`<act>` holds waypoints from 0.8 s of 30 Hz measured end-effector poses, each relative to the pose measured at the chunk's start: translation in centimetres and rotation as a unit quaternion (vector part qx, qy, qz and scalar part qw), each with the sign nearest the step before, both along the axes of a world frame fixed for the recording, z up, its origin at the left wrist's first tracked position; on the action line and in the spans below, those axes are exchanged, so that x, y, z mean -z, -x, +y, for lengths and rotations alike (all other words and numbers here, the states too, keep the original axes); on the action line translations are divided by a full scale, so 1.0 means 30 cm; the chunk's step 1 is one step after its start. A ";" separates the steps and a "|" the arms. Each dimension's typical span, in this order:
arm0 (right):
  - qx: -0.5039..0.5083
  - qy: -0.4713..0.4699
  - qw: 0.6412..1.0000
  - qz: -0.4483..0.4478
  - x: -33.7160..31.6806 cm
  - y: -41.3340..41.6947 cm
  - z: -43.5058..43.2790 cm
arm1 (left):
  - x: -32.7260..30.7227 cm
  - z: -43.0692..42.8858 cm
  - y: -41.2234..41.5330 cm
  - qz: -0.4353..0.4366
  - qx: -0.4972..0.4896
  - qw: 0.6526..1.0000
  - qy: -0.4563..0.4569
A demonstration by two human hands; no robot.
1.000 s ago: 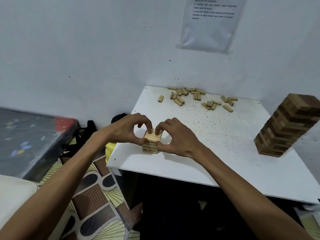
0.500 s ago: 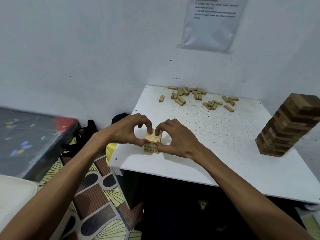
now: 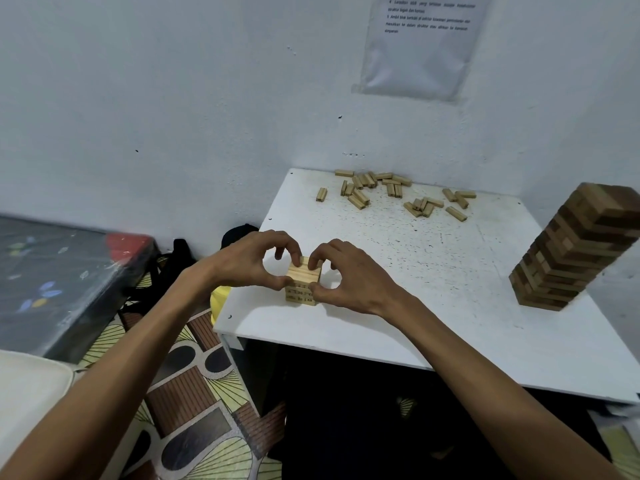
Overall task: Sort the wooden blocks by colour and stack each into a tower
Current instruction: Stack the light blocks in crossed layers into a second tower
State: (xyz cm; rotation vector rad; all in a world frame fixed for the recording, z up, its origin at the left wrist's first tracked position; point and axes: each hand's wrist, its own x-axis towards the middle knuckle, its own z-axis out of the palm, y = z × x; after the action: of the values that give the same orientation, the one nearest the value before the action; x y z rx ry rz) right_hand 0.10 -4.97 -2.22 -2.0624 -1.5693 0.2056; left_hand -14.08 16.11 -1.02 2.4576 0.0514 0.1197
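A short tower of light wooden blocks (image 3: 302,281) stands near the front left of the white table (image 3: 415,320). My left hand (image 3: 252,263) pinches its top layer from the left with thumb and fingertips. My right hand (image 3: 349,277) pinches the same tower from the right, thumb low on its front. Several loose light blocks (image 3: 391,192) lie scattered along the table's back edge. A tall tower of dark brown blocks (image 3: 571,251) stands at the right side of the table.
A white wall with a taped paper sheet (image 3: 420,43) rises behind the table. A dark box with a red corner (image 3: 62,275) sits at the left. A black bag (image 3: 180,258) and something yellow (image 3: 219,299) lie beside the table's left edge, above a patterned floor.
Both hands have stayed on the light tower; fingers shifted only slightly on its top layer. Nothing else moved.
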 end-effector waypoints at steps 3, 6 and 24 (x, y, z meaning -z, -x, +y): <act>0.004 0.002 1.000 0.001 -0.002 0.006 -0.005 | -0.001 0.000 0.004 0.010 -0.019 1.000 0.009; 0.012 0.006 1.000 0.005 -0.006 0.015 -0.015 | 0.005 -0.001 0.017 0.017 -0.023 0.999 0.022; 0.076 -0.021 0.997 -0.026 -0.037 -0.079 -0.106 | -0.117 -0.108 -0.074 -0.024 -0.106 0.994 0.033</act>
State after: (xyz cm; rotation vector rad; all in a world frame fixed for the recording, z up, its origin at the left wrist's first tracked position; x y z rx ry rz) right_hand 2.48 -8.16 -1.11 -2.1588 -1.4259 0.0648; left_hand -11.87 12.88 2.48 2.3769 0.2905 0.2666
